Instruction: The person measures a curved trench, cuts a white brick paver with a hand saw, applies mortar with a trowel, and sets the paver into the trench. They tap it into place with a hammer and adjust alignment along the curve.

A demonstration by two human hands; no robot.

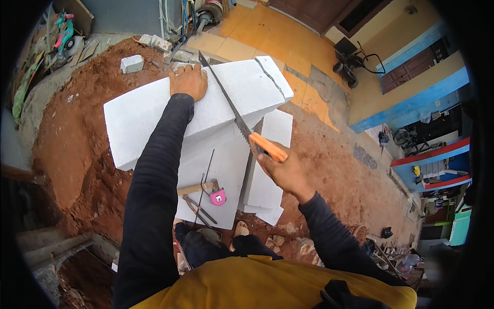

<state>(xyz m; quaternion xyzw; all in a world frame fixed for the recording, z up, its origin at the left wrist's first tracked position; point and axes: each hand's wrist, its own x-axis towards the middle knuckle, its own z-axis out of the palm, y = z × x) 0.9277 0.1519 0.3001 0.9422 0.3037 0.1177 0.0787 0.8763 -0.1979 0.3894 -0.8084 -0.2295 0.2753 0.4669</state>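
A long white lightweight concrete block (149,110) lies across the top of other white blocks. My left hand (188,82) presses on it from above, fingers bent over its far edge. My right hand (284,170) is closed around the orange handle of a handsaw (229,100). The saw's dark toothed blade slants across the block, to the right of my left hand, its tip past the far edge. On the lower white slab (226,177) lie a pink tape measure (218,198), a hammer (198,188), pincers (200,211) and a thin dark rod or wire.
A reddish soil mound (72,131) rises on the left, with a small white block piece (132,64) on it. Orange tiles (272,33) cover the floor at the back. A wheeled black frame (355,64) stands at the back right. Rubble and stones lie near my feet.
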